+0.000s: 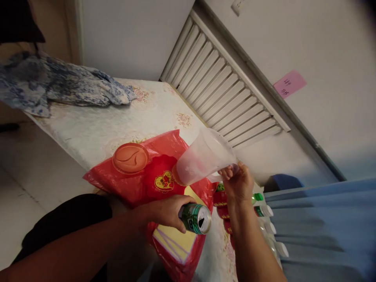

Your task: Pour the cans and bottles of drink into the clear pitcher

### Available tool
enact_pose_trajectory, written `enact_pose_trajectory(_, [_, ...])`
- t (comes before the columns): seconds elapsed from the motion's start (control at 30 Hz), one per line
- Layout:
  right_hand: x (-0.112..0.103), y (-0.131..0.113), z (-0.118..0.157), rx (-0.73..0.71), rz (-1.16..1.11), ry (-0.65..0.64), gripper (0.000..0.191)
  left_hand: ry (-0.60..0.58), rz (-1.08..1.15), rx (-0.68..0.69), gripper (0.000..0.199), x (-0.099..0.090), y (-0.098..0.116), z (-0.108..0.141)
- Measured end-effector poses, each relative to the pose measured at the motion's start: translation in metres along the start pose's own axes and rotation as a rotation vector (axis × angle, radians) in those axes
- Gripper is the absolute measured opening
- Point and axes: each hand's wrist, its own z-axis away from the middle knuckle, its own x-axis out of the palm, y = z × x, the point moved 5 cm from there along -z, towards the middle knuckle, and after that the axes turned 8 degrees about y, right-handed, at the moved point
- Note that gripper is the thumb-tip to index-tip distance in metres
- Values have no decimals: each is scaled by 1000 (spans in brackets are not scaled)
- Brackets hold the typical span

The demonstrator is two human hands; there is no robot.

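Observation:
My left hand (172, 211) is wrapped round a green drink can (195, 218), tilted so that its opened top faces right. My right hand (237, 182) grips the handle of a translucent plastic pitcher (202, 156). The pitcher leans over, its base toward the left and its wide end toward the radiator, with a little orange tint at the base. Beneath both lies a red plastic bag (170, 143) with a gold heart print. An orange round lid (131, 158) rests on the bag's left part. Yellow sheets (176, 243) show below the can.
A flowered cloth covers the table (158, 113). Blue-and-white fabric (88, 84) lies at its far left. Red cans (223, 212) and bottles with green and white caps (268, 211) stand at the right, by a blue curtain (329, 223). Behind is a radiator (223, 78).

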Motion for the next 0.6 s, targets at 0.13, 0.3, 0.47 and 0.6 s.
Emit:
enact_pose_trajectory(0.13, [20, 26, 7, 47, -7, -77, 40, 5, -10, 8, 76, 2, 0, 0])
enact_pose_trajectory(0.3, [26, 58, 15, 88, -18, -103, 41, -13, -66, -14, 71, 3, -1, -2])
enact_pose_trajectory(0.47, [13, 82, 18, 89, -4, -132, 39, -35, -29, 5, 70, 7, -5, -4])
enact_pose_trajectory(0.6, [-6, 87, 23, 84, 0, -118, 39, -36, 2, 19, 75, 10, -9, -7])
